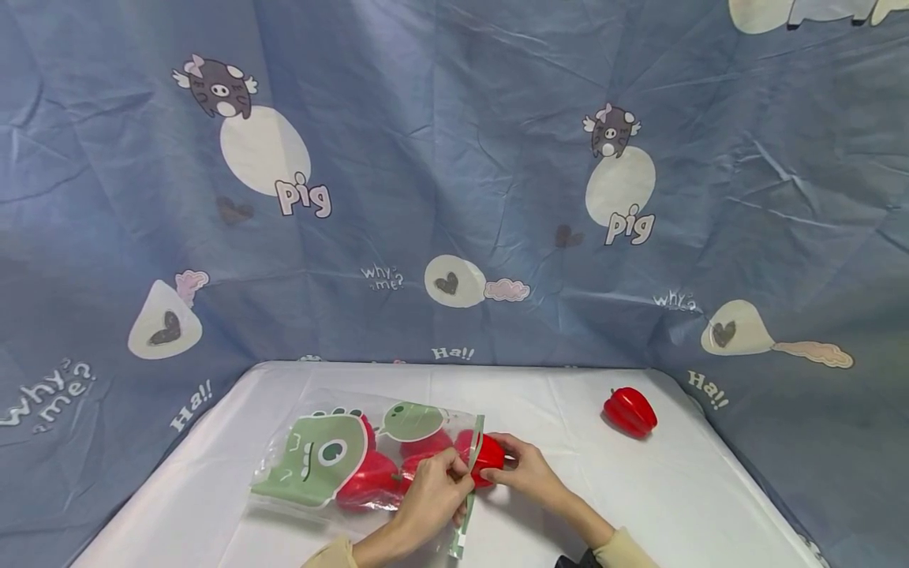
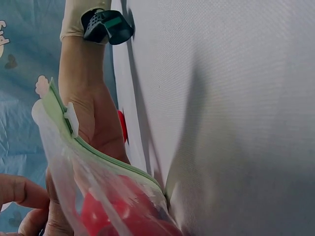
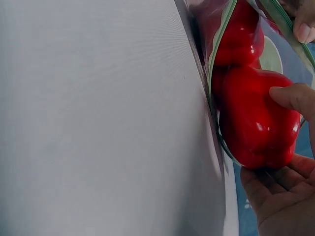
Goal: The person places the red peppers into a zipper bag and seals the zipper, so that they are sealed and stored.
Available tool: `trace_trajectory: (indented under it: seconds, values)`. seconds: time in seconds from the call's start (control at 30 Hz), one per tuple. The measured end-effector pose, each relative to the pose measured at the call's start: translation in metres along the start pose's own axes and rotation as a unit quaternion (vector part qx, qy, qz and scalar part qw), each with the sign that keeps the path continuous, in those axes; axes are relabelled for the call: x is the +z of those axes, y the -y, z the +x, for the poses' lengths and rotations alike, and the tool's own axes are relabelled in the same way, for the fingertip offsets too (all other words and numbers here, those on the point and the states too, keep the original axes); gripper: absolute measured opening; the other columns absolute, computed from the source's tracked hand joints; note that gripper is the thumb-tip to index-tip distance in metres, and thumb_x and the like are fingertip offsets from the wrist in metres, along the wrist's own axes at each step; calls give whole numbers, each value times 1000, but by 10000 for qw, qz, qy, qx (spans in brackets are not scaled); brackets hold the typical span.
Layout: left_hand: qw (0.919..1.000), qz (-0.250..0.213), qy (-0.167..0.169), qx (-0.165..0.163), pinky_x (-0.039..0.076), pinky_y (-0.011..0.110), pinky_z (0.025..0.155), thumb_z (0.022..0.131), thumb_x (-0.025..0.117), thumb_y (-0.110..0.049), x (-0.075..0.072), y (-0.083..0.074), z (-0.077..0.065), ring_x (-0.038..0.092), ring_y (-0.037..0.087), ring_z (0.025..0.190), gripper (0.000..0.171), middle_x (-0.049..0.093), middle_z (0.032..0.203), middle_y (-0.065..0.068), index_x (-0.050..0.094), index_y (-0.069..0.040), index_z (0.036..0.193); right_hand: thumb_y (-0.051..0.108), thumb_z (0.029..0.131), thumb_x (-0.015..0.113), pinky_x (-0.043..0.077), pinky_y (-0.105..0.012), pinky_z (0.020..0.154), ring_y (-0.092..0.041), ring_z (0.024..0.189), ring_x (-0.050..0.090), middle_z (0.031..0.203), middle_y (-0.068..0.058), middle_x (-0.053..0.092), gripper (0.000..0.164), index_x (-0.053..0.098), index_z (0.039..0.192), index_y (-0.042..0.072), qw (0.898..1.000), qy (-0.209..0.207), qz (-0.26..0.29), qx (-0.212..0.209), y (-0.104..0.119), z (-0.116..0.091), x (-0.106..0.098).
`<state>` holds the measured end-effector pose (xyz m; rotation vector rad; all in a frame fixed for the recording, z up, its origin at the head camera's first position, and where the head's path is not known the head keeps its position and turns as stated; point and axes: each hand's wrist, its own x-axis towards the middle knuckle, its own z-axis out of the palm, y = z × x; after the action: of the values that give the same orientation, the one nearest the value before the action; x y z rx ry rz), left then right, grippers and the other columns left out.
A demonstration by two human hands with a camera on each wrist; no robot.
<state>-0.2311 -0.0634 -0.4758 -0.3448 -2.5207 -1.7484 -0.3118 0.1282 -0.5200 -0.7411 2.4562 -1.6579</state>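
The glossy, deep-red, lobed bell pepper [image 1: 490,460] sat in the mouth of the bag, part of it inside the rim and its blunt, lobed end facing three o'clock, toward my palm. Light made small white spots on its smooth skin. My right hand [image 1: 527,469] gripped that outer end, thumb on one side and fingers bent around the other, opened only as wide as the pepper.

The clear plastic zip bag [image 1: 312,461], printed with a green cartoon monster showing an eye and white teeth, lay flat toward nine o'clock of the pepper. Its green zip strip [image 1: 459,536] ran roughly from twelve to six o'clock, with a small white slider [image 2: 72,119] on it, and its two edges stood apart around the pepper. Inside were at least three more red peppers [image 1: 371,480], partly hidden by the print; one looked pressed against the pepper I held.

My left hand [image 1: 433,493], at eight o'clock of the pepper, pinched the bag's rim between thumb and bent fingers.

Farther out, toward two or three o'clock, a single shiny red bell pepper [image 1: 630,412] lay on the white cloth-covered table [image 1: 710,505]. Beyond, at twelve, hung a blue curtain printed with pigs [image 1: 454,158].
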Motion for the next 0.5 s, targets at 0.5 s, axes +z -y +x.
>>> trace_trajectory:
  seconds: [0.5]
  values:
    - [9999, -115, 1, 58, 49, 30, 34, 84, 59, -2, 1, 0, 0, 52, 9, 35, 7, 56, 50, -1, 56, -6, 80, 10, 82, 74, 56, -32, 91, -37, 111, 63, 124, -25, 61, 56, 51, 131, -6, 9998, 62, -58, -182, 6, 11, 13]
